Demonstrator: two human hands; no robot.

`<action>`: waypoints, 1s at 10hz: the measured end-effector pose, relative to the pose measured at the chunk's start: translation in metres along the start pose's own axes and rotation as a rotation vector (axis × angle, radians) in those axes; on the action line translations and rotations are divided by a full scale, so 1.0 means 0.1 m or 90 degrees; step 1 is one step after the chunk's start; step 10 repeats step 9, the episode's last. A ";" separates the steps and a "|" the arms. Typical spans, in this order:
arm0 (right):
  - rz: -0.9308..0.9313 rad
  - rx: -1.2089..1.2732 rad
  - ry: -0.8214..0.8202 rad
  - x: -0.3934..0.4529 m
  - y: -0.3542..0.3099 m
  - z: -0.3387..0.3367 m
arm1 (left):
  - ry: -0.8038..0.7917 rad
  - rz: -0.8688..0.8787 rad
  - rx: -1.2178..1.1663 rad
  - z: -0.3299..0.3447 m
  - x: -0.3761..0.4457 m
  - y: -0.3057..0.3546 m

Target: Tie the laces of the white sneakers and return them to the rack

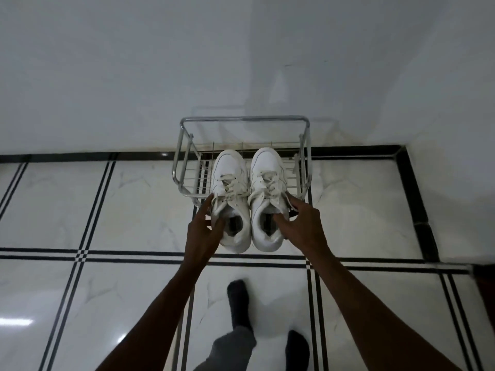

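A person leans over a small chrome wire rack (245, 120) that stands against the white wall (187, 62) at twelve o'clock. Two white sneakers sit side by side, touching, toes to the wall, their front halves over the rack's wire shelf and their heels jutting past its front rail toward six o'clock.

The left hand (205, 231) has its grip closed on the collar of the left sneaker (229, 178), thumb dipped inside the opening, fingers along the outer side. The right hand (302, 226) grasps the right sneaker (266, 172) the same way, thumb inside the collar, fingers on the outer flank at three o'clock. The laces on both shoes lie in loose crossings; whether they are knotted I cannot tell.

The rack's side frames rise just beside each shoe, leaving narrow gaps at nine and three o'clock. Behind the heels the glossy tiled floor (120, 204) lies open and wide, crossed by black lines. A black border strip (417, 199) runs along the wall's foot and turns at two o'clock. Two dark-socked feet (238, 298) stand at six o'clock.
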State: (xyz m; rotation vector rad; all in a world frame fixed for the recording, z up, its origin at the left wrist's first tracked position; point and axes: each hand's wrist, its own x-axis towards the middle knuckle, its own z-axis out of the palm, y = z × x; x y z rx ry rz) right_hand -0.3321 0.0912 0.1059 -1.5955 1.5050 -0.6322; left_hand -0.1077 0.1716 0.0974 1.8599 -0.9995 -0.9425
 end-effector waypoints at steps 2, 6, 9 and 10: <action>0.046 -0.017 -0.024 1.08 0.25 0.52 | -0.041 -0.015 0.033 0.17 1.24 -0.40; 0.143 -0.020 -0.049 2.22 0.85 1.33 | -0.112 -0.071 0.070 0.43 2.59 -1.09; 0.165 -0.299 -0.110 2.29 0.41 1.01 | -0.121 -0.054 0.327 0.14 2.63 -0.58; 0.165 -0.299 -0.110 2.29 0.41 1.01 | -0.121 -0.054 0.327 0.14 2.63 -0.58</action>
